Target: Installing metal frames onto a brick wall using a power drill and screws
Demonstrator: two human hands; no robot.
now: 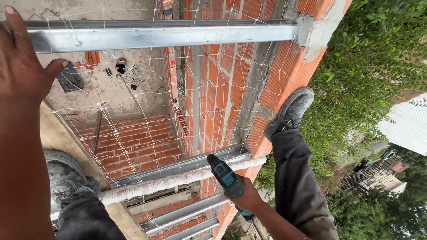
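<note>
A single head-worn camera looks steeply down from high on the outside of an unfinished brick building, so the red brick wall (pixel 222 93) runs away below toward the concrete floors of the storeys beneath, with green trees (pixel 369 62) and small rooftops far under the right edge. It sits close to the person's own body: the left hand (pixel 20 66) on the upper metal rail (pixel 178 35) fills the near left corner, while the right hand (pixel 247 198) with the blue cordless drill (pixel 224 175) and both shoes lie lower, near the netting's rolled edge. There is no second view to share the scene.
</note>
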